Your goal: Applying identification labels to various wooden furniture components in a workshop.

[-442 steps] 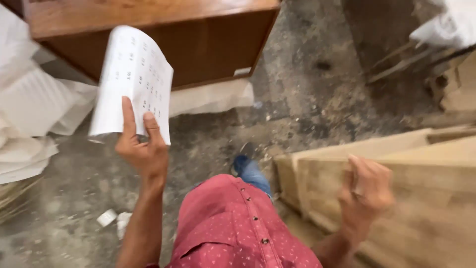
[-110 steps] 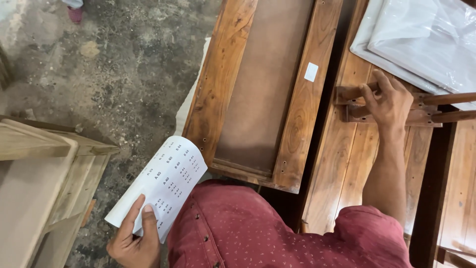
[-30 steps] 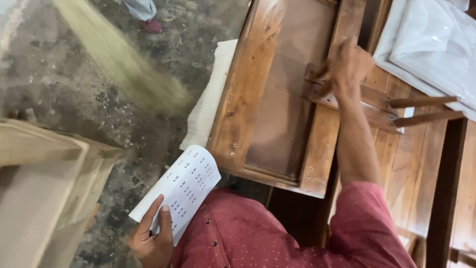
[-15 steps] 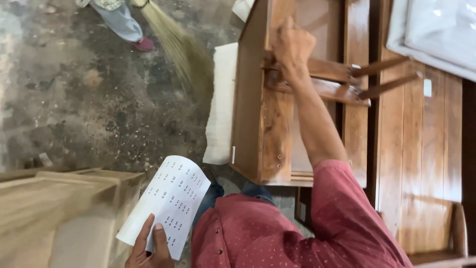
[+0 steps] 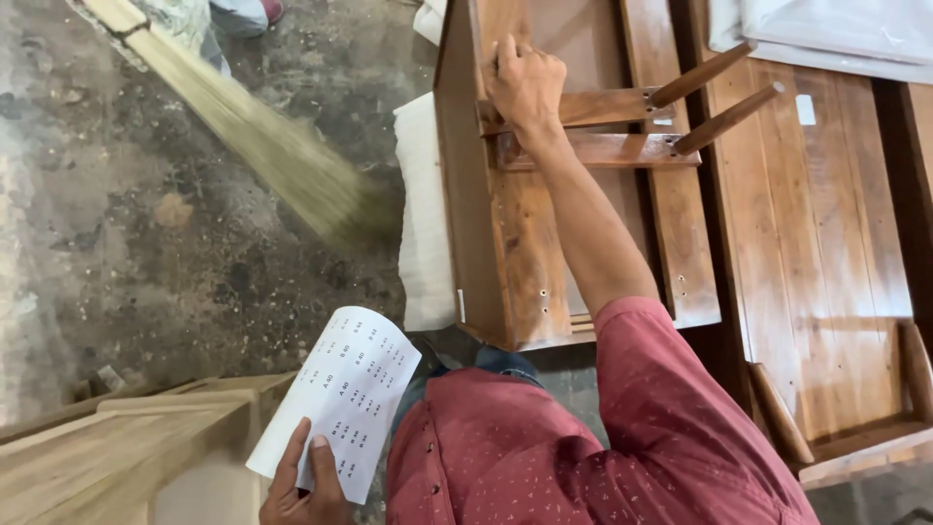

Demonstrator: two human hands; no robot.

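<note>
A blurred straw broom [image 5: 282, 156] sweeps the concrete floor [image 5: 146, 272], left of the brown wooden cabinet [image 5: 496, 253]. Below and left of the cabinet, the left hand [image 5: 301, 491] pinches a printed paper sheet [image 5: 340, 399] between thumb and fingers. The right hand [image 5: 525, 83] is closed on a small wooden frame [image 5: 603, 126] lying on top of the cabinet.

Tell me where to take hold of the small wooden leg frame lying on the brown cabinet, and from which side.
Grip the leg frame at the left end of its upper flat rail, coming from above, where the right hand already rests. The two rails lie flat on the cabinet, giving broad faces to wrap. The round legs point off to the right and look likelier to roll in a grip.
</note>
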